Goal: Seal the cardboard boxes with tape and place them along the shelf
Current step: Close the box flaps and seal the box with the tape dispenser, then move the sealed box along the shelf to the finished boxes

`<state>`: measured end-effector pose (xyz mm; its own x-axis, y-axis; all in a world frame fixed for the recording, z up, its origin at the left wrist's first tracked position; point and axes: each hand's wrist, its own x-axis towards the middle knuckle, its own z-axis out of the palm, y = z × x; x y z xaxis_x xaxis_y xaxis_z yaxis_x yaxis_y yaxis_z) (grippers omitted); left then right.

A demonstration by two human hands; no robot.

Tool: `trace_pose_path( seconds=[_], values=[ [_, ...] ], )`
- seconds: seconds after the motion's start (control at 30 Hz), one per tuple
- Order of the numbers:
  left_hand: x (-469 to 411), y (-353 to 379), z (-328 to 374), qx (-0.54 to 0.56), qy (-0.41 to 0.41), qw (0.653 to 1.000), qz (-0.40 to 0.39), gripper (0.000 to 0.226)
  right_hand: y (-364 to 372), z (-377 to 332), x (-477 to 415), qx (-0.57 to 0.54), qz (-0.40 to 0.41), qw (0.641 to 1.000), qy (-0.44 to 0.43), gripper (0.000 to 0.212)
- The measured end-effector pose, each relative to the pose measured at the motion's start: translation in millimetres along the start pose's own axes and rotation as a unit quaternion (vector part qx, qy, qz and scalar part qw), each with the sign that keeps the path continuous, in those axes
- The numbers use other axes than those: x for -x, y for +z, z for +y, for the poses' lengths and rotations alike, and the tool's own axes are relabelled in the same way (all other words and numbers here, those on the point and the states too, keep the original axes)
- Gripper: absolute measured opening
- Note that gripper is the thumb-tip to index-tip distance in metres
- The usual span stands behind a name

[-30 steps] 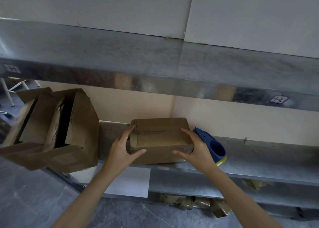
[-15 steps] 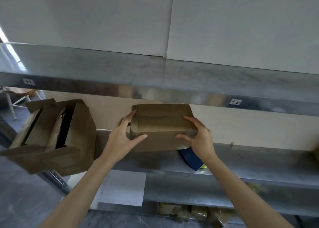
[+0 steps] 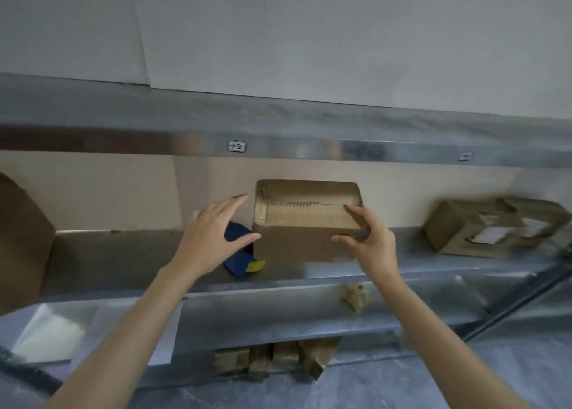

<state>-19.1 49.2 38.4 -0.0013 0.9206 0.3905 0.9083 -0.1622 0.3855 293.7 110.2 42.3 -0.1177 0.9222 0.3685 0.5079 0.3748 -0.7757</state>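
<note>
Single view, from your head. It faces the metal shelf (image 3: 123, 253) nearly straight on, pitched slightly down: wall (image 3: 309, 37) fills the top, floor (image 3: 402, 390) runs along the bottom edge. Close range: your forearms enter from the bottom corners, left hand (image 3: 213, 232) and right hand (image 3: 368, 241) mid-frame at the cardboard box (image 3: 297, 244). Wide lens, right side blurred.

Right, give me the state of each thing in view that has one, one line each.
centre box, flaps closed, upright on the shelf.
left hand, open, fingers spread beside the box's left side.
right hand, pinches the box's right front corner.
tape dispenser, lying on the shelf left of the box, unheld.
right box, closed, on the shelf, apart from the others.
left box, mostly cut off; cannot tell.
</note>
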Motion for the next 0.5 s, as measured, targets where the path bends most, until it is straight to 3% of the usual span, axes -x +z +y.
trace_pose_path(
  seconds=[0.33,0.5],
  values=[
    [-50.0,84.9,101.2,-0.036,0.040,0.997,-0.049,0.079,-115.5,96.3,3.2,0.026,0.070,0.994,0.076,0.066],
    [-87.4,125.1,121.4,-0.130,0.068,0.987,-0.066,0.079,-143.0,141.2,-18.2,0.032,0.084,0.991,0.104,0.067]
  ],
)
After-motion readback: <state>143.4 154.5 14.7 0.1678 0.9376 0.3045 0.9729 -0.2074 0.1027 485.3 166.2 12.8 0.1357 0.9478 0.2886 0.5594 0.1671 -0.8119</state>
